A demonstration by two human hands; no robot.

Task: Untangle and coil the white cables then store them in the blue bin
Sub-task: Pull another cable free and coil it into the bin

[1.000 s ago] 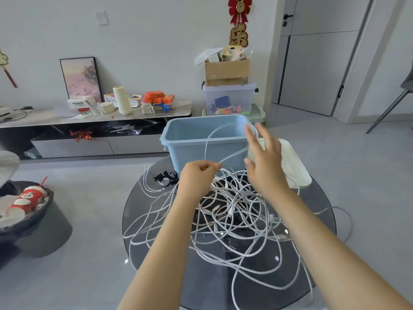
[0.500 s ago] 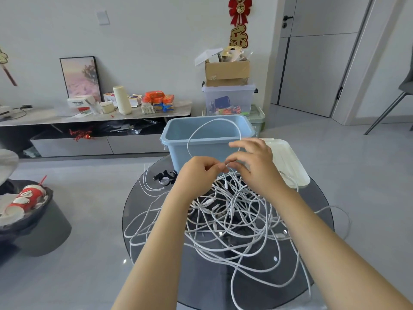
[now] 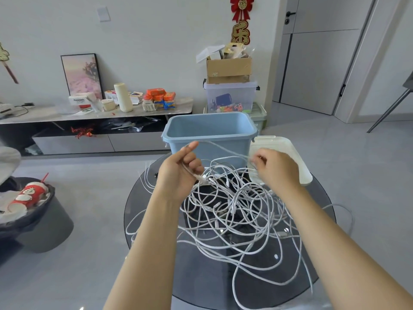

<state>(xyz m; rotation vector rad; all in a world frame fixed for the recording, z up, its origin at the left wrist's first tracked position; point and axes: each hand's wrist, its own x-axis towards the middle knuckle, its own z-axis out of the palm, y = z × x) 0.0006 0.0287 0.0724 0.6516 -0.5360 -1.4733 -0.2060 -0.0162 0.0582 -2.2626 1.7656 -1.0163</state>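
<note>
Half a second ago our two hands met above the tangle, fingertips almost touching; now they have drawn apart, with a stretch of white cable pulled taut between them in front of the blue bin [image 3: 209, 130]. Our left hand [image 3: 178, 173] has curled its fingers round one strand, thumb raised, and a connector end hangs just below the palm. Our right hand [image 3: 276, 170] pinches the same strand with its fingers bent inward; from behind we cannot tell which fingertips do the pinching.

The white cables [image 3: 234, 211] lie in a loose heap on the round dark glass table [image 3: 156, 209], near of the bin, some loops spilling over the left and right edges. How many cables make up the heap we cannot count; they cross too often. A small dark item far-left on the table is hidden behind our left wrist now.

We count one blue bin, standing open at the far side of the table, one white lid [image 3: 281, 153] beside it on the right, partly covered by our right hand, and two hands. To the left on the floor stands one dark waste bin [image 3: 44, 222], cut off at the frame edge.
</note>
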